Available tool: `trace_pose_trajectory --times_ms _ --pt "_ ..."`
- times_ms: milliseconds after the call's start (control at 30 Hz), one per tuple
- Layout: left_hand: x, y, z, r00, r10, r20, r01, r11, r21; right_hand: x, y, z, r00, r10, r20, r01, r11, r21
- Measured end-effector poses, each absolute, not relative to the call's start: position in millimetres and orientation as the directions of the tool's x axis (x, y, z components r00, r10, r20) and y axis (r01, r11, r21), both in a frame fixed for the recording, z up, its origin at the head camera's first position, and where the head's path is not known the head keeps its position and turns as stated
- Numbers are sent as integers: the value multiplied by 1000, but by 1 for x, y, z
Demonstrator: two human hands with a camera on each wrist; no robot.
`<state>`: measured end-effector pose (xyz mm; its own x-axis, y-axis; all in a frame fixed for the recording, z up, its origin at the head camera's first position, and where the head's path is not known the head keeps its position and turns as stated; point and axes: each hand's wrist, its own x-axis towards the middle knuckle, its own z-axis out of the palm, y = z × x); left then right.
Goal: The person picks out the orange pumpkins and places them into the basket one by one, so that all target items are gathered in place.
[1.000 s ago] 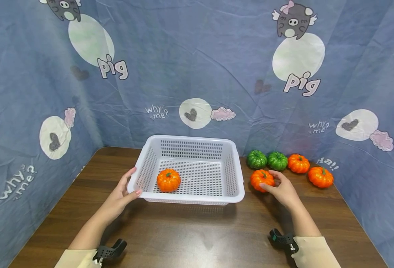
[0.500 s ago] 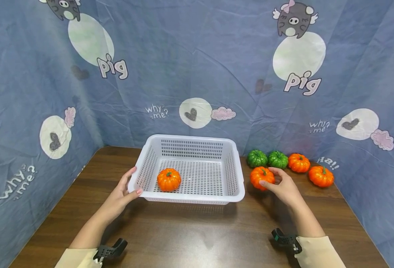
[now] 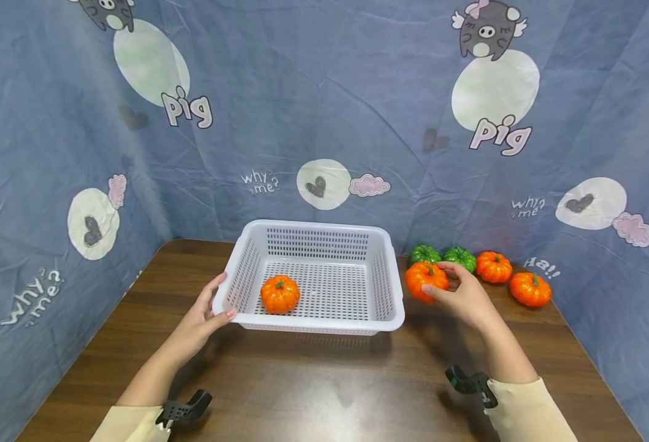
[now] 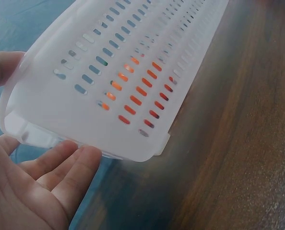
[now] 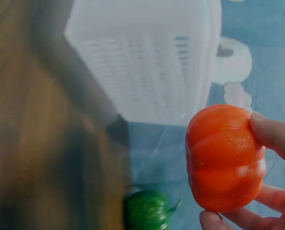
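Note:
My left hand (image 3: 196, 325) grips the front left corner of a white plastic basket (image 3: 316, 326), thumb over the rim and fingers along the side. In the left wrist view, fingertips (image 4: 89, 155) press against the basket's outside. One small orange pumpkin (image 3: 280, 294) sits inside, left of the middle. Right of the basket, my right hand (image 3: 466, 299) pinches another orange pumpkin (image 3: 421, 282) between thumb and fingers. The right wrist view shows this held pumpkin (image 5: 225, 158) raised off the table, with a green pumpkin (image 5: 147, 210) beyond it.
Two green pumpkins (image 3: 459, 258) and two more orange pumpkins (image 3: 493, 267) lie in a row at the back right of the brown wooden table (image 3: 324, 387). A blue printed cloth (image 3: 258, 110) hangs close behind the basket and along both sides. Black wrist mounts (image 3: 186, 407) stick out from both forearms.
My right hand has lifted the orange pumpkin from the table and shifted it slightly left towards the basket; it now partly covers a green one. The left hand keeps its hold on the rim.

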<state>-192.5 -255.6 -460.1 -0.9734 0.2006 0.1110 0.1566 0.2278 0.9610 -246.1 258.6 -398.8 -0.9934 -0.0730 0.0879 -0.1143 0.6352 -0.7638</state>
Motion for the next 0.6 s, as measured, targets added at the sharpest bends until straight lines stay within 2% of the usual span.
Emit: trace_pose_trajectory --times_ms 333,600 --pt "-193 -256 -460 -974 199 108 154 232 960 -248 241 -373 -990 -125 60 -130 692 -710" --pt "-192 -256 -460 -975 197 106 153 240 959 -253 223 -355 -978 -204 30 -159 650 -743"
